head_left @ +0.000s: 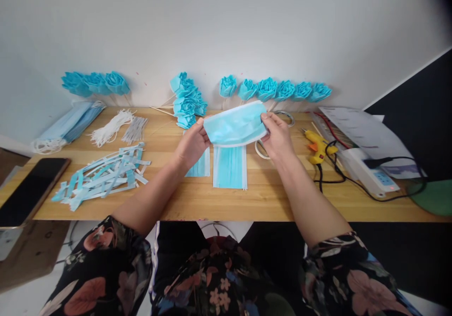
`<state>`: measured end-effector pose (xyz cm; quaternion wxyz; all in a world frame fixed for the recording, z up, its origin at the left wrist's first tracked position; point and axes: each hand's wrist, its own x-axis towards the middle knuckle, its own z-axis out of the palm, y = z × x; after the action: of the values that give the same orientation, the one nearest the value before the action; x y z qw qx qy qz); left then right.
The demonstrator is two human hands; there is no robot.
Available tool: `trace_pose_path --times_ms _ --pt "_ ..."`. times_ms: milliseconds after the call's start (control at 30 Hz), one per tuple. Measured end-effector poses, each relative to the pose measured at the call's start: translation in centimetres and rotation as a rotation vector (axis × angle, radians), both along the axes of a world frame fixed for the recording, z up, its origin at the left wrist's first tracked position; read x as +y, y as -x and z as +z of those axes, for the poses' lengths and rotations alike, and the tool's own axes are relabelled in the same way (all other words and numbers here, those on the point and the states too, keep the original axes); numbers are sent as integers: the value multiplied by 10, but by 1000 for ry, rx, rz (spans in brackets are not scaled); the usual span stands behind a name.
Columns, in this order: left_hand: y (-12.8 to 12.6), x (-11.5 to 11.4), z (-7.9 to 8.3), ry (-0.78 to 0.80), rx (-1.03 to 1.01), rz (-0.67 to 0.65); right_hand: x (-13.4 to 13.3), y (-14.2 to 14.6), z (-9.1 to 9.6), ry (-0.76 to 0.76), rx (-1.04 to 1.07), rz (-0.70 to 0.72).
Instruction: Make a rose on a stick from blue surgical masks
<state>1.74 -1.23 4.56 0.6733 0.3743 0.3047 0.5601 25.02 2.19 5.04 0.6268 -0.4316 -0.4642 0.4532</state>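
Note:
I hold a light blue face mask stretched between both hands above the wooden table. My left hand pinches its left end and my right hand pinches its right end. Below the held mask lie two flat mask pieces side by side on the table.
Blue mask-made roses line the wall, with more at left and a bunch in the middle. Cut strips, ear loops, a mask stack and a phone lie left. A yellow glue gun, power strip and papers lie right.

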Motion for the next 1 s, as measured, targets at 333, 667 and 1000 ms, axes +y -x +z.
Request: trace_pose_path --times_ms 333,667,1000 --pt "2 3 -21 -39 241 309 -14 17 -3 -60 -129 2" --pt "8 6 -10 -137 411 571 -21 13 -2 -161 -386 -30" --pt "13 1 -1 -186 435 570 -22 14 1 -157 -354 -69"
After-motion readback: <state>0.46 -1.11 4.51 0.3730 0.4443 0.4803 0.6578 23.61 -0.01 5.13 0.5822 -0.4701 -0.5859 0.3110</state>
